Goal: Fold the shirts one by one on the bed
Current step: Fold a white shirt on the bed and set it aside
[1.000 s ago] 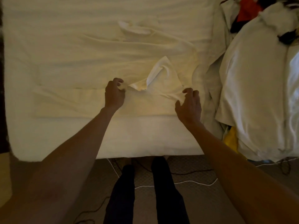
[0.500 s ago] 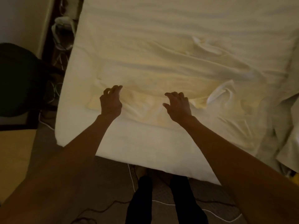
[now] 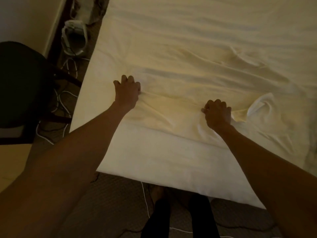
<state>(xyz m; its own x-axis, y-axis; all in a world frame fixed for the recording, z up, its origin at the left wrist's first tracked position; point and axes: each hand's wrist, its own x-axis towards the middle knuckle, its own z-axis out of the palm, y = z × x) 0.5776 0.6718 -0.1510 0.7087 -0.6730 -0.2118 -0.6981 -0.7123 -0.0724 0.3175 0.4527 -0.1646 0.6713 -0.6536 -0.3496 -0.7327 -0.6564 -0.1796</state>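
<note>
Two hands clamp on the pale yellow shirt (image 3: 180,90), which lies spread along the bed's (image 3: 154,162) near edge. The left hand (image 3: 127,93) pinches its left end, and the right hand (image 3: 217,114) bunches fabric mid-length.

You can read no text, label, brand, number or sign on the shirt (image 3: 188,83), the bed (image 3: 154,162) or anything beside them.

Black chair (image 3: 22,86) beside white floor cables (image 3: 68,63).
</note>
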